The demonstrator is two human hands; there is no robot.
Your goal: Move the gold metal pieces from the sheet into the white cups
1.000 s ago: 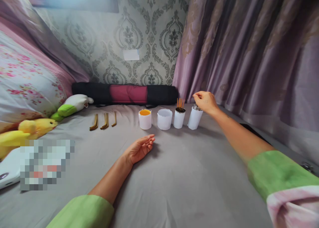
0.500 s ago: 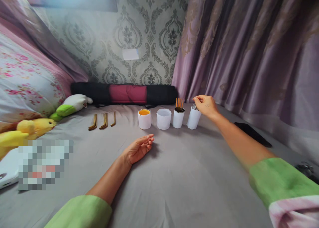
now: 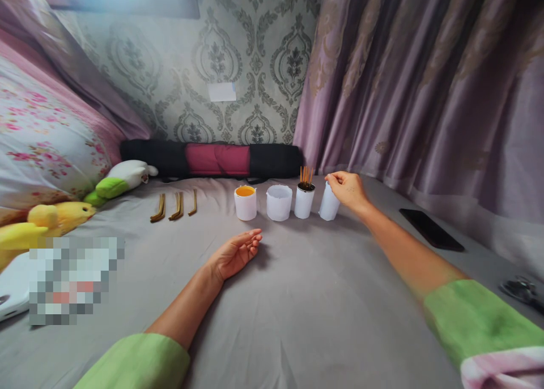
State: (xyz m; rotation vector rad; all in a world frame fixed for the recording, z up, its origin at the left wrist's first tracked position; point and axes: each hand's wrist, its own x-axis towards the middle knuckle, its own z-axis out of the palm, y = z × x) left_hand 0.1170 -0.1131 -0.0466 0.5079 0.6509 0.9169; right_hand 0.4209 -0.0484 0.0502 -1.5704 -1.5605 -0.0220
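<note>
Right hand (image 3: 346, 188): fingertips pinched together at the top edge of the rightmost white container (image 3: 328, 205); whether anything is gripped cannot be determined. Left hand (image 3: 237, 254): half open, holding nothing, resting on the grey sheet (image 3: 327, 304), which spreads wide to its right. A narrow gap separates the rightmost white container from the stick-filled cup (image 3: 303, 204); the black phone (image 3: 431, 229) lies well apart, further right

On the sheet (image 3: 323, 321), from left to right, stand a first cup (image 3: 245, 208), a second cup (image 3: 279, 209), a third cup (image 3: 303, 206) with sticks (image 3: 305, 176) in it, and a fourth cup (image 3: 327, 206), the right hand (image 3: 347, 192) at its top. Rods (image 3: 180, 204) lie left of this row, a phone (image 3: 431, 229) to its right, a bag (image 3: 218, 159) behind; the left hand (image 3: 236, 255) lies before it.
</note>
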